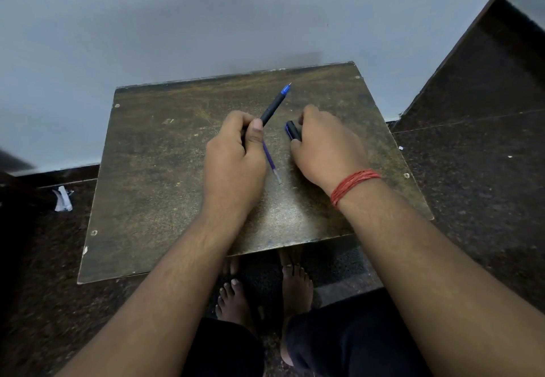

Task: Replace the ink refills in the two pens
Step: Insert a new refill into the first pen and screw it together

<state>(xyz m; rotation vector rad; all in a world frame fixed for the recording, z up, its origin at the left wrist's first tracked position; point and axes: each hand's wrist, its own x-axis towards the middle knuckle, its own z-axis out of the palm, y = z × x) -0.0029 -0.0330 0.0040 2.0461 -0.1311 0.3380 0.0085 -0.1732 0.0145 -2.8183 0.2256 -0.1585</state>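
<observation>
Filling the upper part of the view, a plain pale grey wall (147,22) backs a dark speckled stone floor (472,185). On the floor stands a low, worn brown rectangular wooden surface (162,170), scuffed, with screw heads at its edges. Two bare forearms reach over its near edge; the person's bare feet show beneath it. The left hand (236,152) is over the middle of the surface, fingers curled closed around the lower barrel of a black pen with a blue tip section (275,102), thumb laid along it; the pen slants up and to the right, nib toward the wall. The right hand (324,143) is just right of it, close but apart, fingers curled down around a short black-and-blue pen piece (292,130), only partly visible past the fingertips; whether it touches the surface cannot be told. A red thread band (354,185) wraps the right wrist. A thin blue ink refill (269,160) lies on the surface between the two hands, its metal point toward the person, its upper end hidden behind the left thumb. A small crumpled white scrap of paper (62,199) lies on the floor left of the surface.
</observation>
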